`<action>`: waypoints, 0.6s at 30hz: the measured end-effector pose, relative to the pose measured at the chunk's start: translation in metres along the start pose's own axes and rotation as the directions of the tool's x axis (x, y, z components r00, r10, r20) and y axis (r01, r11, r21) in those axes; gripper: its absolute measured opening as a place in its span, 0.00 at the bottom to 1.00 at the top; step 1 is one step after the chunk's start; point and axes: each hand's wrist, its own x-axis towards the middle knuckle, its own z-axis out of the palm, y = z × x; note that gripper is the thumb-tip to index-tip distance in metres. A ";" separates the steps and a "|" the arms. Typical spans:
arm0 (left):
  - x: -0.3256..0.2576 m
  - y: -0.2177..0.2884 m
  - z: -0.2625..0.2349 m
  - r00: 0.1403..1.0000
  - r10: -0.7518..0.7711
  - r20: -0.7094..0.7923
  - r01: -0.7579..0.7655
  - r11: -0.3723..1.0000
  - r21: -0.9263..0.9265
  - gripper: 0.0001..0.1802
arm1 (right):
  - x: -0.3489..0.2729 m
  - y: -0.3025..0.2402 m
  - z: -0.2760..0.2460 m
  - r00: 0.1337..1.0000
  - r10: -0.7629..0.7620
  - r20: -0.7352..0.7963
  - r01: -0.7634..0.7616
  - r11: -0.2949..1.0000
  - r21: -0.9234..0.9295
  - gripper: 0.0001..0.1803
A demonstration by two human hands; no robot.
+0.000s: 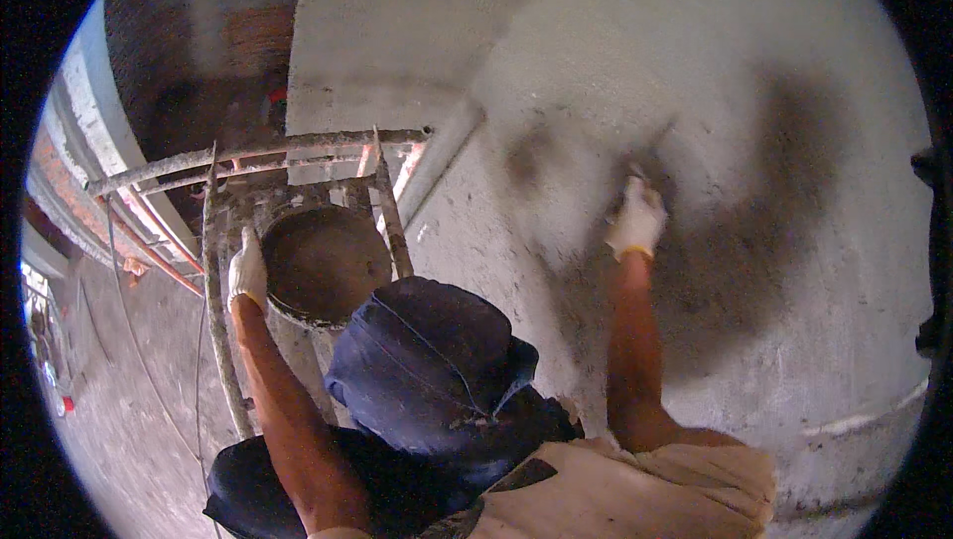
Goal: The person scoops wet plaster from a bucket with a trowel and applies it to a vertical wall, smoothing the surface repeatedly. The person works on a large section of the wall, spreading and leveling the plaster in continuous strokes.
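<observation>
My right hand (638,218), in a white knit glove, is closed around the handle of a plastering trowel (650,150). The trowel is against the grey plastered wall (556,63), its blade blurred and hard to make out. Dark, damp-looking patches of plaster (715,261) spread around and below it. On the left, my gloved left hand (247,269) grips the near-left rim of a round black bucket (328,263). Grey mortar fills much of the bucket's opening. The fingers on the bucket's side are partly hidden.
The bucket stands on a mortar-stained scaffold with metal rails (288,144) and upright poles (210,241). Cables (149,370) hang beside it over the dusty floor (119,420) far below. My bent knee in dark blue trousers (427,350) is close to the bucket.
</observation>
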 end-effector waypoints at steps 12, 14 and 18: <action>-0.035 0.047 0.025 0.970 0.210 0.125 -0.242 0.894 0.378 0.46 | -0.208 0.030 0.154 0.282 -0.454 0.845 0.921 0.376 -0.105 0.11; -0.037 0.042 0.024 0.954 0.267 0.138 -0.301 0.857 0.419 0.44 | -0.236 0.042 0.188 0.252 -0.395 0.884 0.914 0.397 -0.084 0.13; -0.020 0.024 0.023 0.980 0.185 0.074 -0.198 0.933 0.300 0.44 | -0.261 0.046 0.198 0.333 0.168 0.928 0.433 0.847 -0.309 0.14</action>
